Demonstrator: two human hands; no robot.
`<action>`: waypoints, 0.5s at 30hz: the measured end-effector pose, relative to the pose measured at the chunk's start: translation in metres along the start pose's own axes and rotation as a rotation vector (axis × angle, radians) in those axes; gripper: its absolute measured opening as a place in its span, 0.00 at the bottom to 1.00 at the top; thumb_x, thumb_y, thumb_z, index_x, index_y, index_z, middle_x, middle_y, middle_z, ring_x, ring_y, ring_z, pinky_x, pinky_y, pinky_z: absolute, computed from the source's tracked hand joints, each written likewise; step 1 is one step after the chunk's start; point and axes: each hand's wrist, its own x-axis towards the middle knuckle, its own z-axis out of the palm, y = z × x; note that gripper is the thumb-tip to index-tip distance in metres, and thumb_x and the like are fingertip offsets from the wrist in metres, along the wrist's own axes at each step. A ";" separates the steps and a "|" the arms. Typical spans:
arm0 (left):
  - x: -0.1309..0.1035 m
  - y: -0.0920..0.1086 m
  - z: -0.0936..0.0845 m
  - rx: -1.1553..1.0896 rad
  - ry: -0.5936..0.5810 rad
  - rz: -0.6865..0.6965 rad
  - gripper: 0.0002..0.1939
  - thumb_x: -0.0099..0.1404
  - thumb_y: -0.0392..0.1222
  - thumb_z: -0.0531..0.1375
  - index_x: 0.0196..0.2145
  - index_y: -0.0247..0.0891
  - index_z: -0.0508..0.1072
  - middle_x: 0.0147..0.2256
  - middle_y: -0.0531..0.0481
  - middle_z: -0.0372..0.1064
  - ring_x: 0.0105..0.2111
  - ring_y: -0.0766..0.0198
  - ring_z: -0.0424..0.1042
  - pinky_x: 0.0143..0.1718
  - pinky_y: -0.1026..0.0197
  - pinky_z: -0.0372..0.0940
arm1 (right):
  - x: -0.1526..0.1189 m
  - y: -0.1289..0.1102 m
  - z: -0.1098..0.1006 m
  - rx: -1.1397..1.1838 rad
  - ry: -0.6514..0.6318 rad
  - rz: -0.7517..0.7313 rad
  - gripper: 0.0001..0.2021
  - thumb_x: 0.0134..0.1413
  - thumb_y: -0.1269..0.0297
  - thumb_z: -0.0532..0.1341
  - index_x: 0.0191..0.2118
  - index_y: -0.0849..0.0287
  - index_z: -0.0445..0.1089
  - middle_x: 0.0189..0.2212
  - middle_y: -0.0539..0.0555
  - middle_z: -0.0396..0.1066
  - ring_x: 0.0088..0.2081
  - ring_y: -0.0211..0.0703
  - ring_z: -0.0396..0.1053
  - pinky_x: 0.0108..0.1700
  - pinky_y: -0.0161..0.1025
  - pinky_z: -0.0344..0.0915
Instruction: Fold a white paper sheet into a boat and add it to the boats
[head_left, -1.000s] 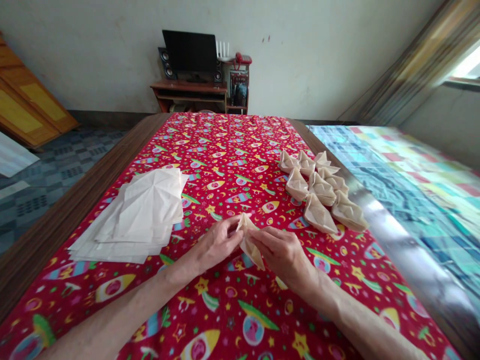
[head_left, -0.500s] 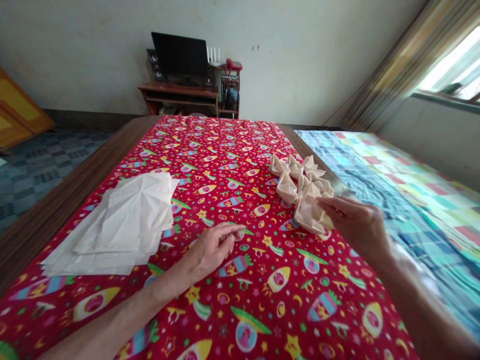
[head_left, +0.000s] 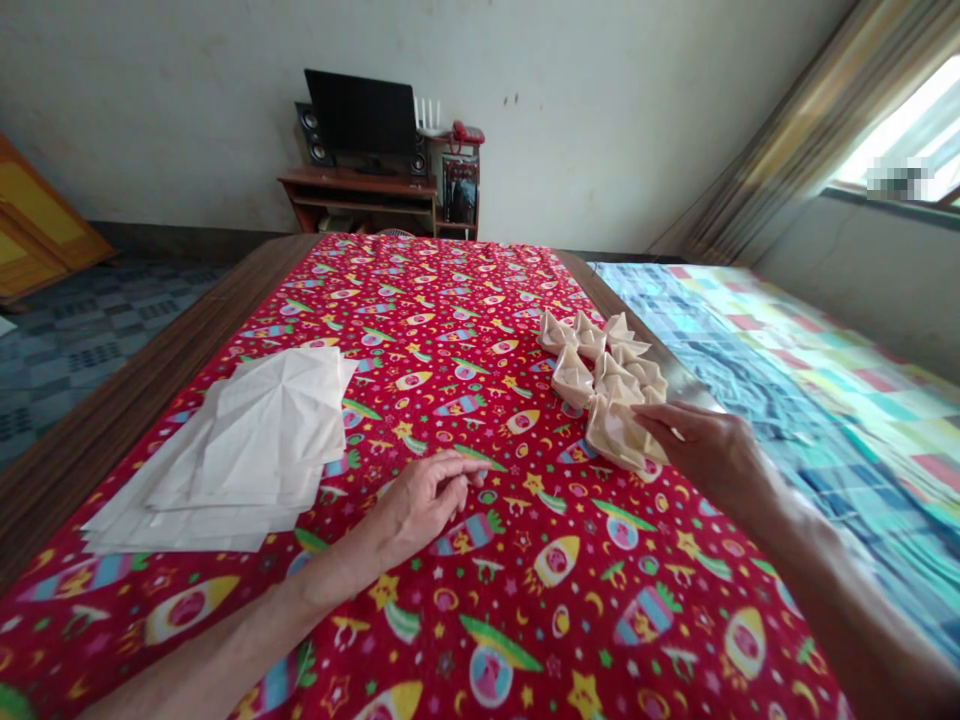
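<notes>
My right hand (head_left: 701, 440) pinches the right side of the nearest folded paper piece (head_left: 616, 432), which sits on the red cloth. Several more cream folded paper pieces (head_left: 571, 378) with pointed tips stand close together behind it. My left hand (head_left: 435, 495) rests on the cloth in the middle, palm down and holding nothing, its index finger stretched out and the others loosely bent. To its left lies a loose stack of creased white paper sheets (head_left: 281, 430); fold lines fan out from the centre of the top one.
The red patterned cloth (head_left: 480, 300) covers a dark wooden table (head_left: 225, 305). Along the right edge is a bed with a checked cover (head_left: 750, 330). A desk (head_left: 360, 185) with a monitor (head_left: 360, 115) and a red telephone (head_left: 468, 133) stands against the far wall.
My right hand has shifted slightly downward at the nearest folded piece, which sits a little lower and differently tilted. My left hand and the sheet stack look the same.
</notes>
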 end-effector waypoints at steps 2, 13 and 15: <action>0.000 -0.001 0.000 0.011 -0.006 0.004 0.17 0.63 0.35 0.50 0.45 0.38 0.74 0.36 0.49 0.72 0.23 0.73 0.65 0.24 0.70 0.61 | 0.000 -0.001 0.000 0.009 -0.014 -0.006 0.10 0.58 0.67 0.57 0.35 0.58 0.77 0.30 0.56 0.77 0.26 0.39 0.73 0.25 0.31 0.61; 0.000 -0.001 -0.001 0.028 -0.020 0.032 0.18 0.63 0.35 0.50 0.45 0.39 0.75 0.36 0.49 0.72 0.24 0.72 0.66 0.26 0.69 0.63 | 0.003 0.001 0.020 -0.005 -0.193 0.070 0.10 0.55 0.69 0.58 0.29 0.58 0.76 0.26 0.55 0.76 0.24 0.38 0.70 0.25 0.32 0.58; 0.000 -0.001 -0.001 0.029 -0.023 0.033 0.18 0.63 0.35 0.50 0.47 0.40 0.74 0.35 0.49 0.72 0.24 0.72 0.66 0.26 0.69 0.62 | 0.004 0.004 0.025 0.001 -0.194 0.065 0.11 0.55 0.69 0.57 0.27 0.58 0.76 0.25 0.55 0.75 0.24 0.38 0.70 0.25 0.32 0.57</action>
